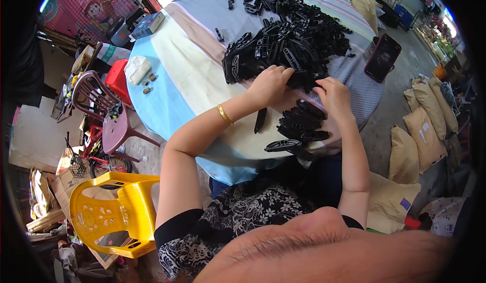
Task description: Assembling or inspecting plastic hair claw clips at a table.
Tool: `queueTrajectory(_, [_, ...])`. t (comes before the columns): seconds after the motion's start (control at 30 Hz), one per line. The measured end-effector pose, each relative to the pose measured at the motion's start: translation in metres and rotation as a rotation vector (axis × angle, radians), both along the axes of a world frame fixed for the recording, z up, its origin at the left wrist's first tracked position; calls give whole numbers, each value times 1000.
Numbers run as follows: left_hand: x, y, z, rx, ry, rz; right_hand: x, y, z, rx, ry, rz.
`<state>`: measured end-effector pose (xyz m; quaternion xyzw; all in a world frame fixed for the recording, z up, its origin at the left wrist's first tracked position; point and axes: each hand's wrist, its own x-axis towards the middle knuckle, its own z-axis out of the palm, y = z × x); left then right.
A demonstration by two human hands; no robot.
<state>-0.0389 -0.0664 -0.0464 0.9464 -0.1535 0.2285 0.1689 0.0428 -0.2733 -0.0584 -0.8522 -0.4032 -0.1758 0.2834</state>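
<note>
A large heap of black slotted plastic pieces (283,42) covers the far middle of the round table. At its near edge my left hand (272,84), a gold bangle on the wrist, has its fingers curled and closed at a black piece. Facing it, my right hand (334,98) pinches with thumb and fingers at the same dark cluster (302,80). What exactly lies between the fingertips is partly hidden by the heap. Closer to my body, a smaller row of black plastic pieces (301,123) lies stacked, and a single narrow black piece (260,120) sits left of it.
A striped cloth covers the table (192,80). A phone (382,58) leans upright at the right edge. A white bag (137,70) and a blue box (148,26) are on the left. Yellow (139,209) and mauve (114,126) chairs stand left; stuffed sacks (425,136) right.
</note>
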Motion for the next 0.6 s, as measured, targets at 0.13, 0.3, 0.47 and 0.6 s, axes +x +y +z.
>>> queueTrajectory(0.13, [-6,-9,18,-385,83,34,-1,-6,2,122,-45,15])
queueTrajectory(0.3, [-11,0,12,-1334,592,-305,-19,0,22,452,207,55])
queueTrajectory(0.47, [-17,-12,6,-1518,616,-314,-54,10,43,468,141,147])
queueTrajectory(0.6, [-20,-13,3,-1522,577,-312,-55,10,40,445,-50,217])
